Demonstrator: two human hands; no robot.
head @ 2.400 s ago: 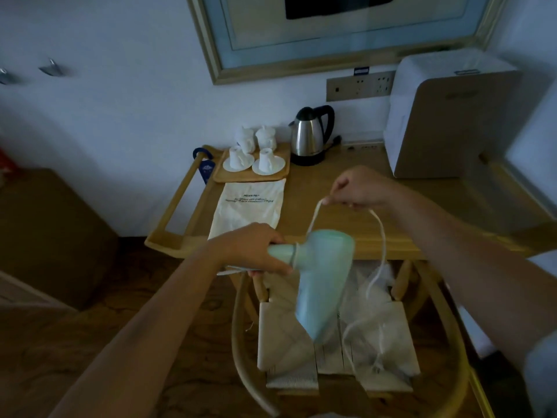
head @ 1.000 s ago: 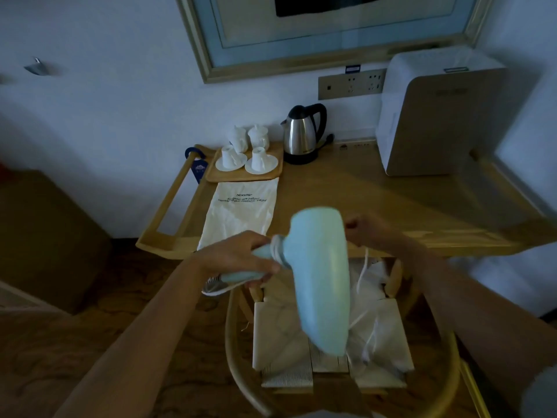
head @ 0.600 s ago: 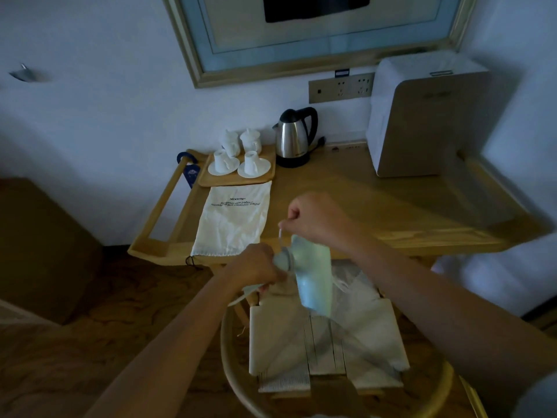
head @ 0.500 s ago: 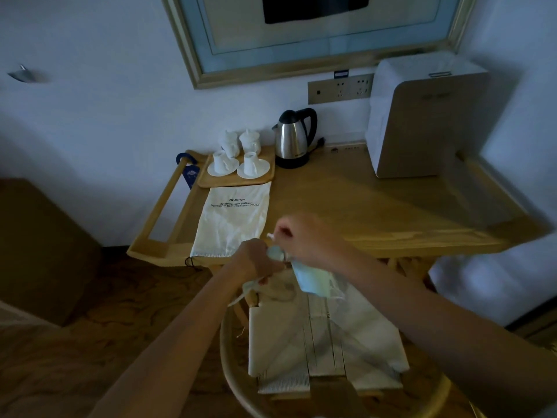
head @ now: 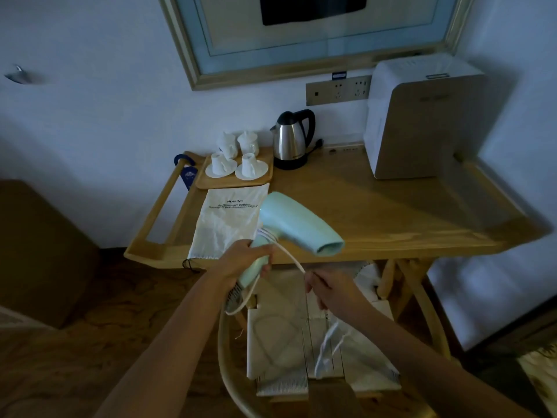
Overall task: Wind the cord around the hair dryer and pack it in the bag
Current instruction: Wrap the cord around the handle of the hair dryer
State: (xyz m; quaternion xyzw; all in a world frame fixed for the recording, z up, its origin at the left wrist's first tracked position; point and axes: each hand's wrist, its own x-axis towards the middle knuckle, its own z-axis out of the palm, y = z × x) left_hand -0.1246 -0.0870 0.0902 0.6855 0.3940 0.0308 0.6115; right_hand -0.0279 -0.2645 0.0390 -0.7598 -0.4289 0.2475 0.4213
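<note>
A pale green hair dryer [head: 297,227] is held over the table's front edge, its nozzle pointing right. My left hand [head: 241,260] grips its handle. Several turns of white cord [head: 289,254] sit around the top of the handle. The cord runs taut down to my right hand [head: 331,292], which pinches it just below the table edge. The loose end hangs below that hand over the chair seat. A flat white drawstring bag [head: 226,221] with printed text lies on the table, left of the dryer.
The wooden table [head: 391,218] carries a tray with white cups [head: 238,168], a steel kettle [head: 291,143] and a white appliance [head: 419,116] at the back right. A chair with a woven seat [head: 301,342] stands under my hands.
The dryer has swung up and turned so its nozzle points right. My right hand has dropped from above the handle to below the table edge, pulling the cord down.
</note>
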